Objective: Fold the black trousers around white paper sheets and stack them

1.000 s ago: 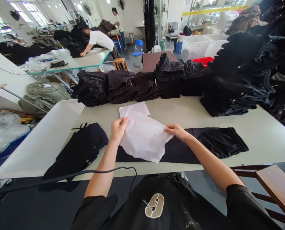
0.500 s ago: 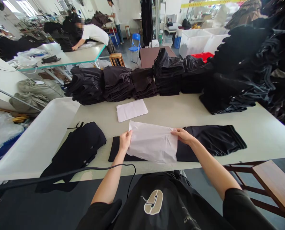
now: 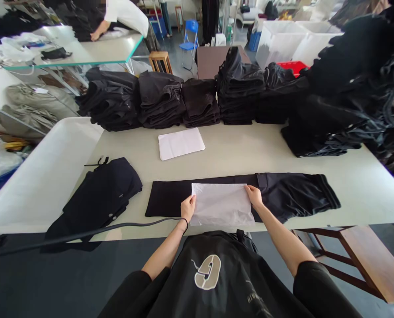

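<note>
A thin white sheet of paper (image 3: pixel 221 205) is stretched between my two hands over the middle of folded black trousers (image 3: pixel 170 198). My left hand (image 3: pixel 188 208) pinches the sheet's left edge. At its upper right corner, my right hand (image 3: pixel 253 195) grips it between thumb and fingers. The trousers lie lengthwise along the near side of the table, their gathered end to the right. Beyond them rests a stack of white paper (image 3: pixel 181 143). Another dark folded garment (image 3: pixel 100 196) with a drawstring lies to the left.
Piles of dark folded trousers (image 3: pixel 160 99) line the table's (image 3: pixel 236 152) far side, with a taller heap (image 3: pixel 342 88) at right. A white trough (image 3: pixel 44 176) borders the left. A black cable (image 3: pixel 117 226) crosses near my left wrist. A wooden stool (image 3: pixel 372 260) stands right; a co-worker's arm (image 3: pixel 100 30) shows far left.
Both hands have brought the sheet down and a little right over the trousers, holding it straighter. My left hand has come closer to my right. The view has tipped downward.
</note>
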`<act>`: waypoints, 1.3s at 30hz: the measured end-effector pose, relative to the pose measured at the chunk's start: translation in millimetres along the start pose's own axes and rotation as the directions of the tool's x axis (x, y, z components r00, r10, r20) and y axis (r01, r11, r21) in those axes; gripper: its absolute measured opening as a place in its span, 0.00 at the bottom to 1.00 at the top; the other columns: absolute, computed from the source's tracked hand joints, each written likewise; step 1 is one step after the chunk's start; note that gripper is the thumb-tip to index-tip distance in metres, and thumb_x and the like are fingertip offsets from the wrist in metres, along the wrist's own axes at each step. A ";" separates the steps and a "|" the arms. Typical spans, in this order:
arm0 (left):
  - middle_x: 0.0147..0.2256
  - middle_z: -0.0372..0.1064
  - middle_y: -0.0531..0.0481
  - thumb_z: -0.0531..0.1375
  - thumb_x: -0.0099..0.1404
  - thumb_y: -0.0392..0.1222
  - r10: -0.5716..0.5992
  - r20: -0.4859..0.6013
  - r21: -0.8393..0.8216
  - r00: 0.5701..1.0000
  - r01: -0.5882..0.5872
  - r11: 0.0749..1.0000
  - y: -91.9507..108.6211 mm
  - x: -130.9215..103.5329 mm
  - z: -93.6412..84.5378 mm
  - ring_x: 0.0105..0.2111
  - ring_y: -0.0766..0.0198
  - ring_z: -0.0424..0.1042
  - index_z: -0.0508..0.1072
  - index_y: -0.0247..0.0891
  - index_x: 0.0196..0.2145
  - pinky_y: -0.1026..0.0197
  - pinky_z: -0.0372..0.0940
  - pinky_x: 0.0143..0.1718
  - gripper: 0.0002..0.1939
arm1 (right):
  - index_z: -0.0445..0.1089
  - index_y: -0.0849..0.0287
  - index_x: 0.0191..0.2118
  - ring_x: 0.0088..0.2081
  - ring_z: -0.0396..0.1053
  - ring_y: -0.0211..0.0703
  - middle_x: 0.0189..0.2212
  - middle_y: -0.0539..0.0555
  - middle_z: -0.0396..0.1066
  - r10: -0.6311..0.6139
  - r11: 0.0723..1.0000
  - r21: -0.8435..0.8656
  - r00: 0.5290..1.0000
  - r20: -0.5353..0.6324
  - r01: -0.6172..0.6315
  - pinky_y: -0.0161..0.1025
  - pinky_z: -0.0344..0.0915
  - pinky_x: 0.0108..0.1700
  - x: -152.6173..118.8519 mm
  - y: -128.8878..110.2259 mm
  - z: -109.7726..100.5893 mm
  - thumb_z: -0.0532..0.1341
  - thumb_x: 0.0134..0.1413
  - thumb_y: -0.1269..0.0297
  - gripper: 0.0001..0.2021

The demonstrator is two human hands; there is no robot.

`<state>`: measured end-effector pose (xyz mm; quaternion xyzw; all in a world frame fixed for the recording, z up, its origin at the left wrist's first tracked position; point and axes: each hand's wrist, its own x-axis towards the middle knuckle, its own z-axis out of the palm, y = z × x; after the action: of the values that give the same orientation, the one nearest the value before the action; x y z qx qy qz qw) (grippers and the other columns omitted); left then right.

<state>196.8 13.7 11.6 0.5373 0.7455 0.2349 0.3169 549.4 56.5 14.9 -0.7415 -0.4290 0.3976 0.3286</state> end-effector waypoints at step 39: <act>0.33 0.78 0.47 0.63 0.68 0.44 -0.396 0.556 -0.090 0.731 0.527 0.845 -9.7 -8.2 17.1 0.23 0.68 0.76 0.72 0.34 0.39 0.66 0.70 0.26 0.10 | 0.74 0.57 0.47 0.30 0.65 0.39 0.36 0.55 0.77 0.088 0.847 -0.492 0.967 -0.238 -0.198 0.35 0.45 0.32 -30.6 33.9 39.4 0.57 0.71 0.58 0.11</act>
<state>204.6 3.0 -5.1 0.3335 0.7082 0.0839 0.6166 518.1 20.7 -22.2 -0.8692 -0.4259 0.2138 0.1315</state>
